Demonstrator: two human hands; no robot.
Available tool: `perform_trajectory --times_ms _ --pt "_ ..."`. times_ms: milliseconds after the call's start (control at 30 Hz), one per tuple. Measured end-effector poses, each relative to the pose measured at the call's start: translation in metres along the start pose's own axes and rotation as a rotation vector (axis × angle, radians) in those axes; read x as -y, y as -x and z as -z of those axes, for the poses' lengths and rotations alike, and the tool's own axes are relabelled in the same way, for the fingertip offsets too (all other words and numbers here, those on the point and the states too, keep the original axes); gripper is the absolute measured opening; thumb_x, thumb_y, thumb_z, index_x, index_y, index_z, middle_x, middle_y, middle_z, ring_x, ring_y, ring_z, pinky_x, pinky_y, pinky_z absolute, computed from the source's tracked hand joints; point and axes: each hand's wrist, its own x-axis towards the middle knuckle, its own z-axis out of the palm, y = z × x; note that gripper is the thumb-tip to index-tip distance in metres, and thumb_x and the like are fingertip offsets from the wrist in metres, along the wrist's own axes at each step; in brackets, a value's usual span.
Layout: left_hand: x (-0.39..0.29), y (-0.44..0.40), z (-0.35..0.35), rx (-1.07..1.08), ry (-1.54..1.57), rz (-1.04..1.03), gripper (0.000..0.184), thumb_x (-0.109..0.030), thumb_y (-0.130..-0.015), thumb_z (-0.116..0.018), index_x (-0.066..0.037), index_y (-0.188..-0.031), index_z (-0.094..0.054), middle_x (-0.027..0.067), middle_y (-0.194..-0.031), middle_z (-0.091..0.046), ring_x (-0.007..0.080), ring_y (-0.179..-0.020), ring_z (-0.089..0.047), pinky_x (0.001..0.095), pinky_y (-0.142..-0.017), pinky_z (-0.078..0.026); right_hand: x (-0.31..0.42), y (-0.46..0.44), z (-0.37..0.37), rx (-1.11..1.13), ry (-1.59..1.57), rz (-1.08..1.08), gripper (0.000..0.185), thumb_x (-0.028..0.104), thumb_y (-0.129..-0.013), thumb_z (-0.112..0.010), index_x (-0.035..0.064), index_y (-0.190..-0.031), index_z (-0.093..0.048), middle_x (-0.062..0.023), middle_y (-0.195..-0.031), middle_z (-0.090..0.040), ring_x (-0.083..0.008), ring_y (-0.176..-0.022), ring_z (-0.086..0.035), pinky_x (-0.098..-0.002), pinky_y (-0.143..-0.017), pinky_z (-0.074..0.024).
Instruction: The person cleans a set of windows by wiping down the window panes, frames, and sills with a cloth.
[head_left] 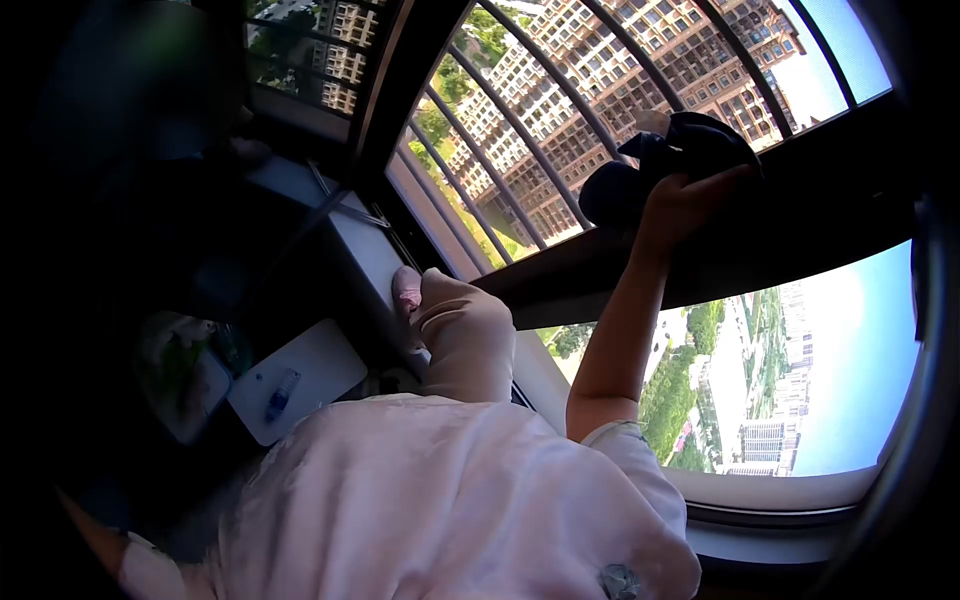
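Shirt: The pale shirt [450, 500] is nearest, and it fills the low part of the view.
Left hand: I cannot see it. The left arm [92, 532] runs off into the dark, so I cannot tell if that hand is spread or holding something.
Leg: The bent leg [465, 335] points up and away, with the bare foot [407, 290] by the pale ledge [368, 250]. It may sit there to keep the body steady.
White flat thing: The white flat thing [325, 365] is down on the left. A small blue thing [282, 395] lies on it, maybe put there to be near.
Right hand: The right hand [692, 200] is curled around the dark cloth [720, 140]. The arm is stretched long, likely because the cloth is up high.
Dark cloth: It is bunched up by the dark window frame [820, 175]. Its long way goes from low left to high right, much like the frame. One floppy end points low left.
Outside: Past the window bars [548, 122] are tall buildings [620, 85] and green trees [705, 325].
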Motion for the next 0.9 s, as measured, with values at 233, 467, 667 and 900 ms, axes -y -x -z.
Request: perform_trajectory --times_ms 233,467,667,900 --pt "0.002 0.059 -0.008 0.052 0.072 0.203 0.054 -0.047 -0.087 -0.054 -0.003 -0.117 -0.054 0.0144 -0.124 -0.047 0.0304 -0.120 -0.042 0.0422 -0.107 -0.028 0.003 0.135 -0.001 0.360 -0.193 -0.042 0.053 0.001 -0.085 -0.043 -0.0119 -0.135 -0.031 -0.0331 -0.129 -0.043 -0.0449 -0.123 -0.041 -0.0458 -0.108 -0.0272" --pt "-0.006 0.084 -0.018 0.057 0.097 0.292 0.054 -0.048 -0.087 -0.053 -0.004 -0.118 -0.053 0.0142 -0.125 -0.046 0.0306 -0.121 -0.041 0.0426 -0.107 -0.028 0.033 0.183 -0.001 0.591 -0.391 -0.255 0.064 -0.006 -0.078 -0.047 -0.0111 -0.139 -0.027 -0.0335 -0.136 -0.037 -0.0467 -0.129 -0.034 -0.0456 -0.112 -0.0222" --pt "-0.017 0.100 -0.028 0.063 0.127 0.373 0.055 -0.048 -0.087 -0.052 -0.004 -0.120 -0.052 0.0141 -0.127 -0.044 0.0308 -0.122 -0.040 0.0429 -0.107 -0.028 0.080 0.052 -0.055 0.162 -0.472 0.113 0.064 -0.001 -0.080 -0.052 -0.0071 -0.140 -0.030 -0.0346 -0.134 -0.039 -0.0497 -0.123 -0.039 -0.0482 -0.107 -0.0303" --pt "-0.031 0.115 -0.049 0.069 0.164 0.511 0.055 -0.049 -0.088 -0.051 -0.005 -0.121 -0.051 0.0139 -0.128 -0.043 0.0310 -0.123 -0.039 0.0433 -0.107 -0.028 0.179 -0.099 -0.172 0.092 -0.662 0.317 0.050 0.002 -0.087 -0.052 -0.0001 -0.136 -0.040 -0.0260 -0.128 -0.050 -0.0426 -0.115 -0.050 -0.0448 -0.099 -0.0406"
